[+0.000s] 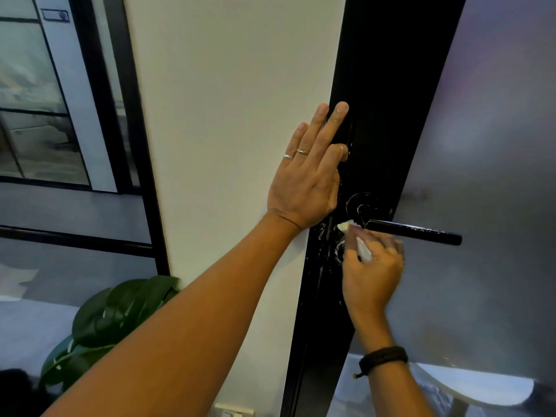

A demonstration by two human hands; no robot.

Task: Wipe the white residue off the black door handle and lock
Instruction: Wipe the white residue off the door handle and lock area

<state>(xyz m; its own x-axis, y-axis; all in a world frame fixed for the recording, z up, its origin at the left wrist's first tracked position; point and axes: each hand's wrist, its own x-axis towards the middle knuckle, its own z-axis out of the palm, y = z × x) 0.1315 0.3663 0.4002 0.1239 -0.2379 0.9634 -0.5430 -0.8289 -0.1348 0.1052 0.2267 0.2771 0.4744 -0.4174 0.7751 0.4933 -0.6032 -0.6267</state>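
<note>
A black lever door handle (415, 232) sticks out to the right from its round rose (362, 203) on a black door frame (382, 100). White specks show on the frame around the lock (340, 251), just below the rose. My right hand (373, 275) pinches a small white wipe (346, 226) and presses its tip against the frame beside the handle's base, partly hiding the lock. My left hand (310, 176) lies flat with straight fingers on the white wall and the frame's left edge, above the handle.
A white wall panel (228, 115) stands left of the frame, frosted glass (487, 176) right of it. A green leafy plant (114, 314) sits low at the left. A wall socket (234, 410) shows at the bottom edge. Black-framed glass partitions fill the far left.
</note>
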